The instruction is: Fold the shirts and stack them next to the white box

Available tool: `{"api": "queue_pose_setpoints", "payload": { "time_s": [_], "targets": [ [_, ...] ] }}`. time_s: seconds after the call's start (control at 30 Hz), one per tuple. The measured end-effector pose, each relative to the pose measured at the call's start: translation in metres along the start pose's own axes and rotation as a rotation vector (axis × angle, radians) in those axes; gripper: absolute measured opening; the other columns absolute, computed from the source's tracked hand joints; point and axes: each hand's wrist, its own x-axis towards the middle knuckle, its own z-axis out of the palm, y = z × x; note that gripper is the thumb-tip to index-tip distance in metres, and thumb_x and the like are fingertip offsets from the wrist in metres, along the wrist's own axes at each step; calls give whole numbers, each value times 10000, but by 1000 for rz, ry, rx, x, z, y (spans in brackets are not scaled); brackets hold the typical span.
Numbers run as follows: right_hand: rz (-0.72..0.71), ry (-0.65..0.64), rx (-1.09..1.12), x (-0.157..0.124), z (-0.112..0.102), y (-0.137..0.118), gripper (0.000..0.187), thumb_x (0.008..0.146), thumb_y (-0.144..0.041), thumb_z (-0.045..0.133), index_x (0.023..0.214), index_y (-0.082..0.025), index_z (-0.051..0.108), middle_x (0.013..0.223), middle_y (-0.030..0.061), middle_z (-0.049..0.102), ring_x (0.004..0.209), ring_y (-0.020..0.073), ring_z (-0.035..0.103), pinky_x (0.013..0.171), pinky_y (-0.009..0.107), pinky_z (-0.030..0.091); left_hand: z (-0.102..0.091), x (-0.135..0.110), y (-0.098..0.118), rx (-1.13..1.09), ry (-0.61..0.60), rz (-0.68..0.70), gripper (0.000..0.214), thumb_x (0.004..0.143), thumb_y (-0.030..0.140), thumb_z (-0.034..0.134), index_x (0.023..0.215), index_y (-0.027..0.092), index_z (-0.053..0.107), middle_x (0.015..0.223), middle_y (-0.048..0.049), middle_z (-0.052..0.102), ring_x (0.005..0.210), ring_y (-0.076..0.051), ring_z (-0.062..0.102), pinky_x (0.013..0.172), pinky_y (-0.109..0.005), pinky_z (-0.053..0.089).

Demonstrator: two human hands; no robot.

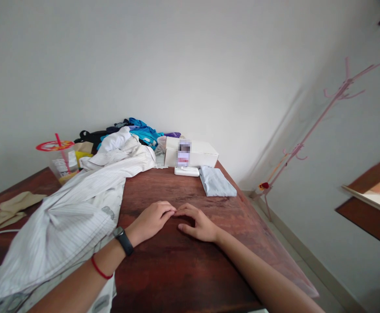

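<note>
My left hand (153, 221) rests on the dark wooden table (164, 269), fingers loosely bent and nothing visible in it. Facing it, my right hand (199, 223) lies on the wood with its thumb apart from the fingers; it too holds nothing. The fingertips of both hands meet or nearly meet. Left of my left wrist, a white striped shirt (79, 208) is spread out over a white printed cloth (113, 217). Beyond my right hand lies a folded light grey-blue cloth (218, 181).
A white box (203, 153) stands at the back, with a small white device (186, 171) before it. Heaped clothes (144, 130) lie against the wall. A plastic cup with a straw (63, 164) and a beige cloth (15, 206) are at left. A pink coat stand (320, 117) leans right.
</note>
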Motion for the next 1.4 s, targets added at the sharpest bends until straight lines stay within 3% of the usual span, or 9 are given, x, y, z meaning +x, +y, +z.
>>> {"api": "queue_pose_setpoints", "payload": {
  "time_s": [0.4, 1.4],
  "targets": [
    [59, -19, 149, 0, -2, 1, 378, 929, -402, 663, 1261, -222, 678, 1256, 98, 634, 1184, 228, 598, 1088, 402, 425, -4, 0, 0, 35, 25, 29, 270, 1019, 253, 469, 983, 213, 734, 1027, -40, 739, 989, -196, 655, 919, -311, 468],
    [65, -32, 148, 1, -3, 1, 336, 933, -402, 656, 1213, -230, 721, 1165, 90, 682, 1093, 217, 642, 1033, 392, 465, 2, -2, -1, 117, -41, 25, 283, 1028, 245, 419, 975, 212, 694, 984, -37, 711, 954, -198, 633, 874, -307, 462]
  ]
}}
